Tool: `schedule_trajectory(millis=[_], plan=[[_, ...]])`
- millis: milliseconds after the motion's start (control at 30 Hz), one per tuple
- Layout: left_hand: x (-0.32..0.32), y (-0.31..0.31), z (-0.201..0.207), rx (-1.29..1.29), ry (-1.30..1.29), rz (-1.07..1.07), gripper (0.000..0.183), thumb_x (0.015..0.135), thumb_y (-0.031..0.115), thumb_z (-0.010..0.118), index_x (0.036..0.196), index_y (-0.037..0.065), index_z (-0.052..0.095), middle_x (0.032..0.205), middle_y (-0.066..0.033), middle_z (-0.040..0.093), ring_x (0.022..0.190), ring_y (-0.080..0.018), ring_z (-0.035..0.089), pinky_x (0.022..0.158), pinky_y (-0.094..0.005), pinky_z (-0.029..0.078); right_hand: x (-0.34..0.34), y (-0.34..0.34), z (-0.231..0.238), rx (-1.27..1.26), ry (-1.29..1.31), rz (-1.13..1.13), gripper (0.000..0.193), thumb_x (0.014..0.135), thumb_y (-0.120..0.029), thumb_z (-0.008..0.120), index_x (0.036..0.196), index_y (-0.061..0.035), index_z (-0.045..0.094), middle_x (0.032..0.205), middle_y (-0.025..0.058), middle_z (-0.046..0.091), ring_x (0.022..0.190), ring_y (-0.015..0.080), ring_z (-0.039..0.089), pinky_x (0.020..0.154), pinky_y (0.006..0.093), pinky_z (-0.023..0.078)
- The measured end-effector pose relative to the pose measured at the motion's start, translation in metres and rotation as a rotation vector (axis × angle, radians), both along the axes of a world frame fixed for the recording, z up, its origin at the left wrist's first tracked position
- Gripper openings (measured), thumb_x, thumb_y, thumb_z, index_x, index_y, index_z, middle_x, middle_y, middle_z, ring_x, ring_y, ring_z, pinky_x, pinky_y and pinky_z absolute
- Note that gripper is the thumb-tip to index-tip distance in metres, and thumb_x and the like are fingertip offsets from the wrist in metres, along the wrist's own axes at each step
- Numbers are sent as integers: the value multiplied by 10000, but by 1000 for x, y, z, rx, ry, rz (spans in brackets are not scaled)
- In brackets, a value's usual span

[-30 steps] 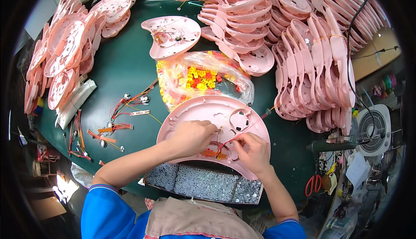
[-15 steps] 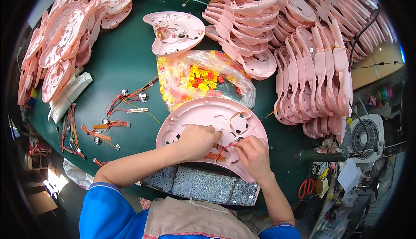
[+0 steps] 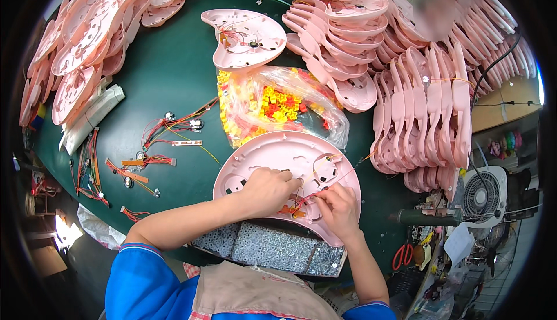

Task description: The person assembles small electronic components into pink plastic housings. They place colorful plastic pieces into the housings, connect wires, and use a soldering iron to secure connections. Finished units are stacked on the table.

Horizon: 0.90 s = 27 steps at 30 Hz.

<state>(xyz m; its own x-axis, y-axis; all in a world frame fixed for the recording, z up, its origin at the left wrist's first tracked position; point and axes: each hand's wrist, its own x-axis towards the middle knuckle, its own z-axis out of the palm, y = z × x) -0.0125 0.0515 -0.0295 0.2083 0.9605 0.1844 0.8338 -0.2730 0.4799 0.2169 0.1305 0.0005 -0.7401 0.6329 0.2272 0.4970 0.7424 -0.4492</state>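
Note:
In front of me lies a curved pink plastic shell (image 3: 264, 149), open side up, with round recesses, slots and thin wires inside. My left hand (image 3: 270, 191) reaches into its middle with curled fingers; what they grip, if anything, is hidden. My right hand (image 3: 338, 205) is closed in a pinch on thin red wires (image 3: 310, 196) at the shell's right part. Between the two hands, red and yellow wires run down to a small orange-brown strip (image 3: 288, 210) near the shell's lower edge.
Behind the shell sits a clear bag of yellow and red pieces (image 3: 278, 102). A wired shell (image 3: 249, 39) lies beyond it. Stacked pink shells (image 3: 420, 105) rise right and far left. Wire harnesses (image 3: 142, 160) lie left. A tray of small metal parts (image 3: 270, 247) is nearest me; red-handled scissors (image 3: 402, 256) lie right.
The view has shifted slightly, so the bench items sit differently in the picture. Both hands stay within the shell, with small finger movements. The wires between them have bunched a little.

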Motion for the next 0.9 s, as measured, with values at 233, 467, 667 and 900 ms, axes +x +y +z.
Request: schedule_trajectory(millis=[233,467,667,900], plan=[[1,2,4,-19,29,-12,329,821,158,698,1144,128,752,871,-67,703,766,-300,729,658,-441,562,-1,-4,-4,7,47,18,77,829,-70,794,831,-63,718,744,32,585,676,223,558,712,368,406],[-18,-21,20,67,-175,119,315,840,152,708,1149,99,736,978,-95,696,927,-290,690,826,-449,542,15,-4,14,-488,275,-117,198,850,-41,762,1046,-19,752,836,67,586,756,196,616,677,337,485],[-62,-81,38,64,-226,538,477,968,167,674,1413,23,578,1239,-145,652,1124,-295,628,1023,-430,474,96,-7,7,-310,-89,-408,350,961,-105,678,1293,-4,632,744,67,663,596,214,632,569,359,460],[-132,-83,73,539,-944,702,515,1134,304,407,1558,12,402,1465,-172,534,1336,-228,530,1145,-382,409,-120,94,-2,-618,856,-107,266,1026,-71,559,1237,77,622,1016,90,726,879,88,652,784,255,509]])
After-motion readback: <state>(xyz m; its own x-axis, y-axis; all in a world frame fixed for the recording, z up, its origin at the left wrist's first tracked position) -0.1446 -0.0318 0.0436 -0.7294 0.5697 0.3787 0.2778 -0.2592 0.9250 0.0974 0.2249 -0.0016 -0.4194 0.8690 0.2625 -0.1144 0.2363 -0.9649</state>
